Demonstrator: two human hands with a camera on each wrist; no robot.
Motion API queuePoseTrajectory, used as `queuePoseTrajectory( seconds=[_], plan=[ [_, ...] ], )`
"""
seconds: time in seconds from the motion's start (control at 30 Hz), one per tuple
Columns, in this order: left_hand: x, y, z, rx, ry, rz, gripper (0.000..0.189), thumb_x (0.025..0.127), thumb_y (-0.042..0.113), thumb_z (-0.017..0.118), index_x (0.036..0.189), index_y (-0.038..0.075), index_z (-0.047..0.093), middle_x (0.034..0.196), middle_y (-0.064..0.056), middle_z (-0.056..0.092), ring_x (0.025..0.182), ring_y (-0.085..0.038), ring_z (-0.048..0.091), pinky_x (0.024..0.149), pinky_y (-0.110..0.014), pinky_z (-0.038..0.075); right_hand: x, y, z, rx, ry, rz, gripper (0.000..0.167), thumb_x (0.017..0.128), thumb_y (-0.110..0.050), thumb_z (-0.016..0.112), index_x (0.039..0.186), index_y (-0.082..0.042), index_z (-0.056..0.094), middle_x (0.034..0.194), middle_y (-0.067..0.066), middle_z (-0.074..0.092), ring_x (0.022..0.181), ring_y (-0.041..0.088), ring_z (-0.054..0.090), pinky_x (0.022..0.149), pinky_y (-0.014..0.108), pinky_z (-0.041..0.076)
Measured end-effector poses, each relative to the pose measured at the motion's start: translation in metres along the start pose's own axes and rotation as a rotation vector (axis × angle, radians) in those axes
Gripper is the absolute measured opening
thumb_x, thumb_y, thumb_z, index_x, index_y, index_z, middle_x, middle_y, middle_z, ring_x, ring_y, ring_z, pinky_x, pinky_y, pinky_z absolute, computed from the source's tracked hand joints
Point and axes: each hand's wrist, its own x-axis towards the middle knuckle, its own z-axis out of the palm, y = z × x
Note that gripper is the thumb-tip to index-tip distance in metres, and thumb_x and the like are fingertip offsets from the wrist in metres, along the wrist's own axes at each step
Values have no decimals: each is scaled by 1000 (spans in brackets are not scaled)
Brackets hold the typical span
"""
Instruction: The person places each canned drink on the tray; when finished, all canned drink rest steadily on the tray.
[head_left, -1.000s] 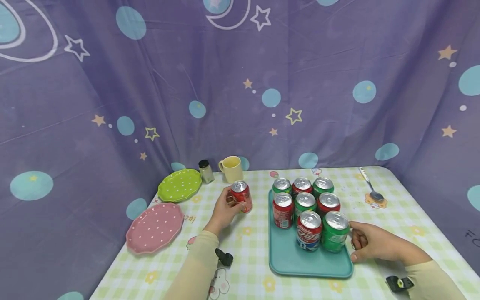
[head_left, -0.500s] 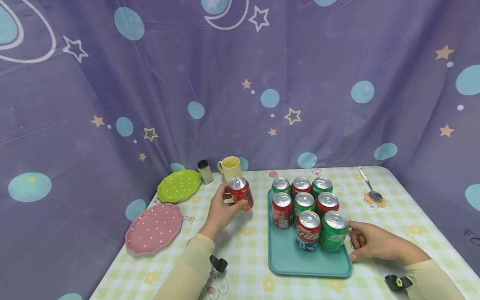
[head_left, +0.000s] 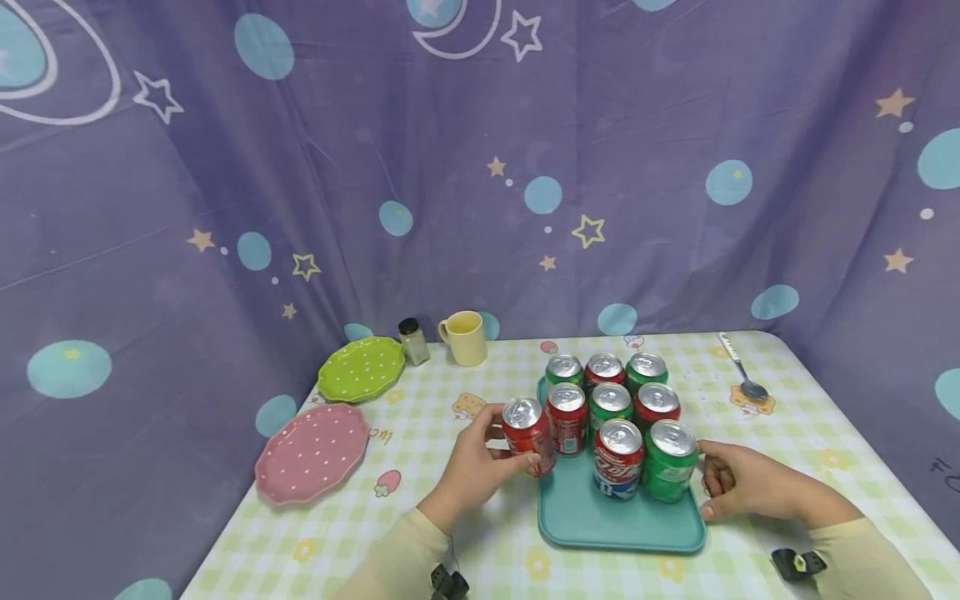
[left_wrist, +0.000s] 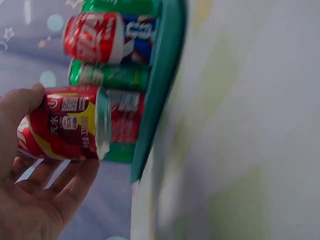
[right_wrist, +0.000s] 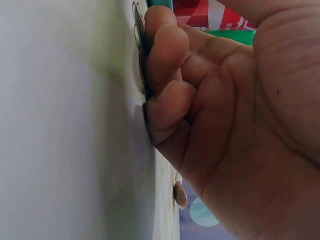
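Note:
My left hand grips a red soda can by its sides, thumb in front and fingers behind. That can is held up at the left rim of a teal tray, close beside a standing red can. In the left wrist view the held can's base is off the tray. My right hand holds the tray's right rim by the front corner, its other fingers curled against the tablecloth. Nearest to it stands a green can, with a red, white and blue can beside that.
Several more red and green cans stand in rows at the tray's back. To the left lie a pink plate and a green plate. Behind stand a black-capped jar and a yellow mug. A spoon lies back right.
My left hand has lifted the red can from the table near the mug and carried it right and towards me, up to the tray. The right hand has stayed at the tray's rim.

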Motion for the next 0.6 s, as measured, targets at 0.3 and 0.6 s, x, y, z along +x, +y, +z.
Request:
queuePoseTrajectory(
  seconds=[0.3,0.6],
  plan=[
    [-1,-2,35,-39,-96,-64,65,81,20,94,135,25,57,124,4,63,111,-17,66,90,-35,61,-1,3,0,4,5,-7,54,82,-19,91,118,-2,55,78,9,59,65,8,52,54,30,44],
    [1,0,50,-10,-84,-101,64,80,25,95,133,23,57,122,5,61,106,-18,67,88,-32,61,-1,-1,1,-18,16,-16,58,81,-21,92,120,-2,55,78,9,59,66,8,53,54,30,45]
  ],
)
